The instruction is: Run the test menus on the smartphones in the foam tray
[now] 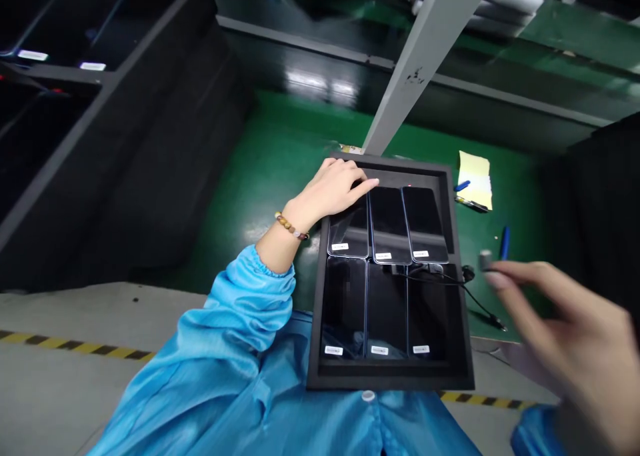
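A black tray (pixel 390 375) with several dark phones (pixel 389 224) in two rows lies in front of me. Small white labels mark the phones' lower edges. My left hand (pixel 337 188) rests over the tray's upper left corner, fingers at the top of the upper left phone, thumb stretched toward the middle one. Right of the tray, my right hand (pixel 565 323), blurred, pinches a small grey piece (pixel 485 260) between thumb and forefinger. Black cables (pixel 467 281) with plugs cross the tray's right side between the two rows.
A yellow notepad (pixel 477 176) with pens lies on the green surface (pixel 273 156), right of the tray. A blue pen (pixel 505 243) is nearer my right hand. The grey post (pixel 410 76) stands behind the tray. Black boxes holding more phones stand at the left.
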